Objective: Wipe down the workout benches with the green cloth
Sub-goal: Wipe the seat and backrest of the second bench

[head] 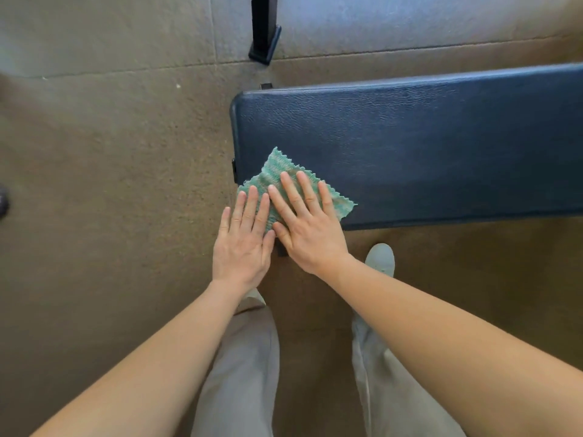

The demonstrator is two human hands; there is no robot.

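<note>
both my hands flat, fingers straight & slightly spread: right hand (pixel 307 228) and left hand (pixel 244 244) press green cloth (pixel 277 175) on bench (pixel 426 137) corner, frame center.

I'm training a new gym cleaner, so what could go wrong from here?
1. The cloth lies at the near corner of the bench, with part of it seemingly past the edge. A push that way may drop it on the floor.
2. The left hand and right hand press flat on the cloth without gripping, so it may bunch or slide out from under them.
3. The left hand looks largely off the pad, so weight put on it might slip.
</note>
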